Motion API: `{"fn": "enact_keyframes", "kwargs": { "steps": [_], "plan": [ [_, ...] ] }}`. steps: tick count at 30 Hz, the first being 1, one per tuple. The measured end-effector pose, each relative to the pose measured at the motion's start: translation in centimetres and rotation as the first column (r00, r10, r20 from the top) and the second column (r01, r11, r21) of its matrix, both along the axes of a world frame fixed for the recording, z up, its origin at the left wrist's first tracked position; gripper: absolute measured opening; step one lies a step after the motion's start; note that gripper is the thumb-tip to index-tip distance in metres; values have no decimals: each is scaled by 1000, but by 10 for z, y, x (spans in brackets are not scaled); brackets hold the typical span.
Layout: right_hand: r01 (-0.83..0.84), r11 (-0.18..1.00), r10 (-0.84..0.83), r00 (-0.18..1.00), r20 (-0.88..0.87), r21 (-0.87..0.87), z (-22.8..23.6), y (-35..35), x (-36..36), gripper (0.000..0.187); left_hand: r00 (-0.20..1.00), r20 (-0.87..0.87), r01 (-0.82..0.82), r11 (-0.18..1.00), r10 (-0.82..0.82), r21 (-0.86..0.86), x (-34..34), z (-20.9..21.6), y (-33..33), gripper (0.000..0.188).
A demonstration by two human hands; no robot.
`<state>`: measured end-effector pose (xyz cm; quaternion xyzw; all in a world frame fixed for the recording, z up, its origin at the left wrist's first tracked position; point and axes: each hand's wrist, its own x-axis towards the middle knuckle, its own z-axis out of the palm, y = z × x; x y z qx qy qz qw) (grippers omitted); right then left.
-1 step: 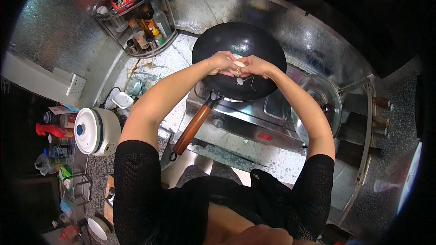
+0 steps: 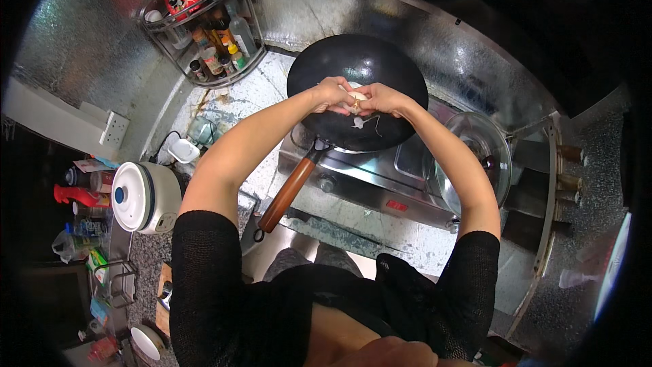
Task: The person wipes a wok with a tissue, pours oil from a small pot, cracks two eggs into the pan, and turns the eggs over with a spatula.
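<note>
Both my hands meet over a black wok (image 2: 353, 137) and hold one pale, cream-white clump between them; it looks like enoki mushroom, but the fingers cover most of it. My left hand (image 2: 332, 94) grips its left side with curled fingers. From the other side, my right hand (image 2: 382, 99) pinches it with thumb and fingers. Just under the hands, a small white piece (image 2: 358, 122) with a thin pale strand lies against the wok's dark inner surface. The wok's brown wooden handle (image 2: 288, 194) points toward me, a little to the left.
The wok sits on a steel gas stove (image 2: 367, 190). At its right is a glass lid (image 2: 504, 163). A corner rack (image 2: 217, 83) of bottles stands at the back left. A white rice cooker (image 2: 132, 197) and a white bowl (image 2: 147, 342) are on the left side.
</note>
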<state>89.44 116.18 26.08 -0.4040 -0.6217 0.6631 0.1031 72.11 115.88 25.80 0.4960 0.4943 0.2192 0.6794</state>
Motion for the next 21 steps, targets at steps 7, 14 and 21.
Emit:
{"fn": "enact_keyframes", "kwargs": {
  "steps": [7,14,21],
  "plan": [
    [-136,981,137,991,6,138,-8,10,8,45,999,-10,34,999,-34,-16,-6,-2,8,33],
    [-463,607,95,849,519,646,1,-10,0,37,975,-188,151,971,-115,188,-7,-24,6,36],
    [-634,309,-110,717,689,709,-2,-16,4,29,772,-636,491,662,-30,566,0,3,-9,39]
  ]
}}
